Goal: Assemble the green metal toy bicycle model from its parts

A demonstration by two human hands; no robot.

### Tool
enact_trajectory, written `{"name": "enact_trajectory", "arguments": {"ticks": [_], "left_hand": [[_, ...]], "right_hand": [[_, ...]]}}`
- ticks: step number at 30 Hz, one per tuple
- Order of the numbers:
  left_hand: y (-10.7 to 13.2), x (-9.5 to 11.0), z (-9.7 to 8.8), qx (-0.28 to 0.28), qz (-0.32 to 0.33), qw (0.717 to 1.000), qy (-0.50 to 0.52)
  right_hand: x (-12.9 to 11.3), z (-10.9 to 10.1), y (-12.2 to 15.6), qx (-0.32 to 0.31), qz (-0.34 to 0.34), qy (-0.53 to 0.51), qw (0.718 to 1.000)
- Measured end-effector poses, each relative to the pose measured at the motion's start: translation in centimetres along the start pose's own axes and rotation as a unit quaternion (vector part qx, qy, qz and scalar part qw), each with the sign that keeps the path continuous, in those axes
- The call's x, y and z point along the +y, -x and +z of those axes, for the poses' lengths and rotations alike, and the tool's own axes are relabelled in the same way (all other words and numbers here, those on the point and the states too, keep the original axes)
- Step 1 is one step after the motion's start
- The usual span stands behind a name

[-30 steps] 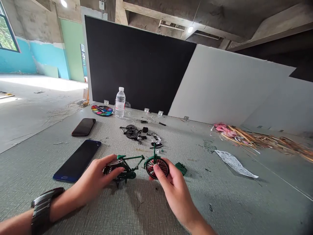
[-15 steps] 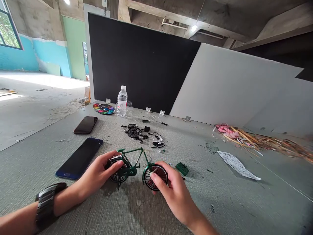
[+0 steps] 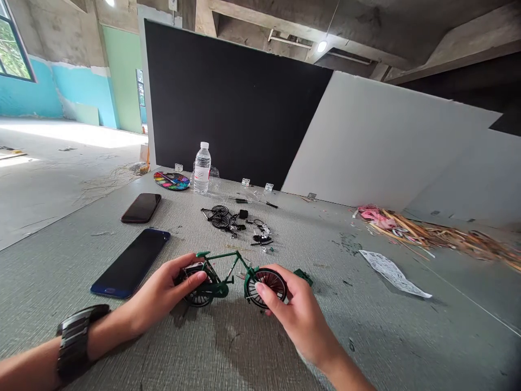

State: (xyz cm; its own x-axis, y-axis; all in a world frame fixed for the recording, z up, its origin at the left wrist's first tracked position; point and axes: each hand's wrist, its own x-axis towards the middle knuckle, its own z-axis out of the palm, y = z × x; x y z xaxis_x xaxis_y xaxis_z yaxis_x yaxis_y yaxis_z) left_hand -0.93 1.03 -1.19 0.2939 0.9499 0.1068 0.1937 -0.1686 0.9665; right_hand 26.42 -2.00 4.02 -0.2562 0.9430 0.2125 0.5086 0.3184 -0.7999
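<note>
Between my two hands is a small green model bicycle (image 3: 220, 289), seen from the side with its saddle at the left and no handlebar visible. My left hand (image 3: 166, 290) is closed on the rear wheel, thumb on the near side, hiding part of the wheel. My right hand (image 3: 291, 307) pinches the front wheel (image 3: 273, 288) by its spokes and tyre, fingers behind it. Just behind my right hand lies a green basket-like part (image 3: 303, 276), partly covered. Beyond the bicycle are black model bicycle parts (image 3: 221, 217) and a small black piece (image 3: 262, 239).
Left on the table lie a blue-edged phone (image 3: 130, 264) and a smaller dark phone (image 3: 141, 208). Farther back stand a water bottle (image 3: 202, 169) and a paint palette (image 3: 171, 181). To the right are a printed sheet (image 3: 394, 274) and a heap of strips (image 3: 427, 236). A black panel (image 3: 236, 103) rises behind.
The front end of the green model bicycle has moved slightly right and up with my right hand. My left hand keeps its hold on the rear wheel. The view has shifted slightly.
</note>
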Motion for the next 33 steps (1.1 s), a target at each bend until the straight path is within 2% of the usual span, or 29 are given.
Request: {"name": "enact_trajectory", "arguments": {"ticks": [3, 8, 12, 15, 19, 22, 26, 29, 33], "left_hand": [[0.3, 0.1, 0.2, -0.007, 0.001, 1.0, -0.008], [0.7, 0.5, 0.3, -0.033, 0.018, 0.997, -0.073], [0.9, 0.6, 0.4, -0.019, 0.023, 0.991, -0.129], [0.8, 0.6, 0.4, 0.008, 0.042, 0.989, -0.143], [0.6, 1.0, 0.5, -0.002, 0.075, 0.985, -0.154], [0.6, 1.6, 0.5, 0.013, 0.094, 0.978, -0.185], [0.5, 1.9, 0.5, 0.012, 0.092, 0.976, -0.198], [0.4, 1.8, 0.5, 0.006, 0.087, 0.979, -0.184], [0.5, 1.6, 0.6, 0.003, 0.087, 0.98, -0.179]], "right_hand": [[-0.2, -0.1, 0.0, 0.005, -0.01, 0.0, 1.0], [-0.2, 0.8, 0.2, 0.05, -0.001, -0.028, 0.998], [0.3, 1.4, 0.4, 0.06, 0.02, -0.081, 0.995], [0.5, 1.6, 0.3, 0.049, 0.023, -0.08, 0.995], [0.7, 1.5, 0.0, 0.027, 0.015, -0.04, 0.999], [1.0, 1.6, 0.0, -0.002, 0.011, -0.001, 1.0], [1.1, 1.6, 0.1, -0.02, 0.021, 0.048, 0.998], [1.0, 1.0, 0.0, 0.013, -0.004, 0.078, 0.997], [1.5, -1.2, -0.7, 0.108, -0.053, 0.157, 0.98]]}}
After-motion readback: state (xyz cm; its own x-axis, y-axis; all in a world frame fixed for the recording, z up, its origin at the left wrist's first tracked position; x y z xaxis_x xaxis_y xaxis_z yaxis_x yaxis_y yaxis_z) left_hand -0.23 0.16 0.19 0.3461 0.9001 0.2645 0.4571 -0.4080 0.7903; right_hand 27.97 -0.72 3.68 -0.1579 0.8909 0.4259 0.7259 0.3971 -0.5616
